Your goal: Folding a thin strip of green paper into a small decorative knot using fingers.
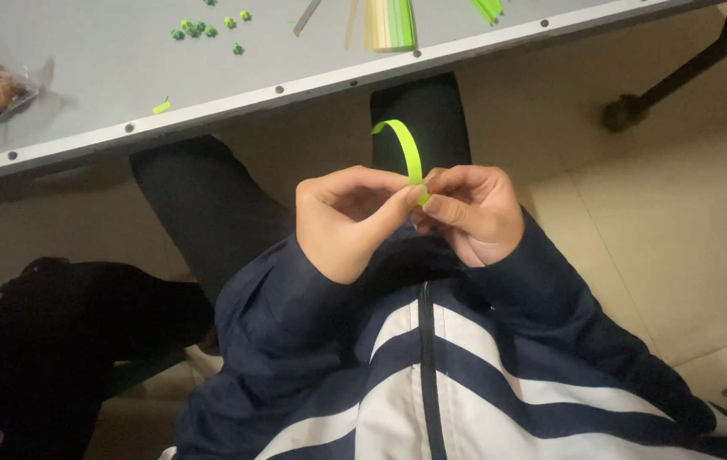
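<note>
One view only, from the head, tipped steeply down over the navy-and-white striped zip jacket (432, 375) and lap. It sits close to the chest; the grey metal-edged table (108, 60) runs across from ten to one o'clock, pale tiled floor (679, 247) at three.

Craft desk (82, 77), paper strips (389, 24)

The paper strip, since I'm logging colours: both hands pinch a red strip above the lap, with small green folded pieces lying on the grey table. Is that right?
Not quite. The paper strip is bright green, not red, as the head view shows. The rest holds: the left hand and right hand pinch it above the lap, and small green folded pieces lie on the grey table.
</note>
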